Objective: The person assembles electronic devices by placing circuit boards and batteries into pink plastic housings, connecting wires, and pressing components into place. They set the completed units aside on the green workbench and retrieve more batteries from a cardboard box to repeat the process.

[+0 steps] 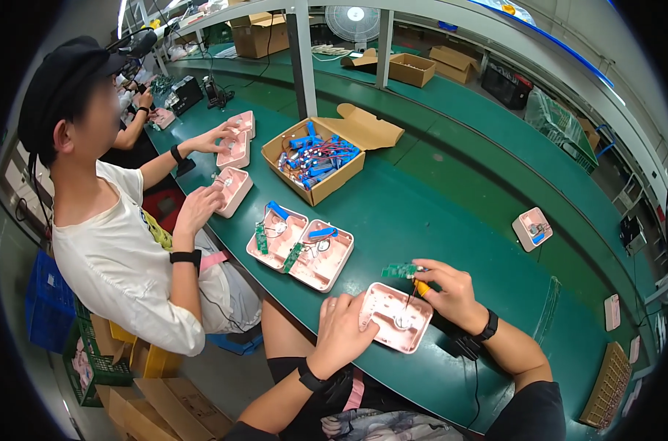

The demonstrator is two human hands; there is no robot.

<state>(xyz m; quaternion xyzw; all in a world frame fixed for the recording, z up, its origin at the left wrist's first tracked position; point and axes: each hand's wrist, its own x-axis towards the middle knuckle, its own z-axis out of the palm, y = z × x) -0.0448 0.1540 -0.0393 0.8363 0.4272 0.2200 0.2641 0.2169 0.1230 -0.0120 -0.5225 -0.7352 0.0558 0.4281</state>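
A green bench (429, 228) stretches before us. With our nearest pink case (387, 303) as the dial's centre, it carries two open pink cases (321, 264) side by side at ten o'clock, an open cardboard box (340, 183) at eleven, and another open case (523, 234) at two.

The right hand (451, 295) hides part of the yellow-handled tool (422, 287), whose thin tip is too small to make out over the pink shell (385, 303). The left hand (345, 327) covers some of that shell's left side (at far centre, the top edge crops a fan (341, 26)).
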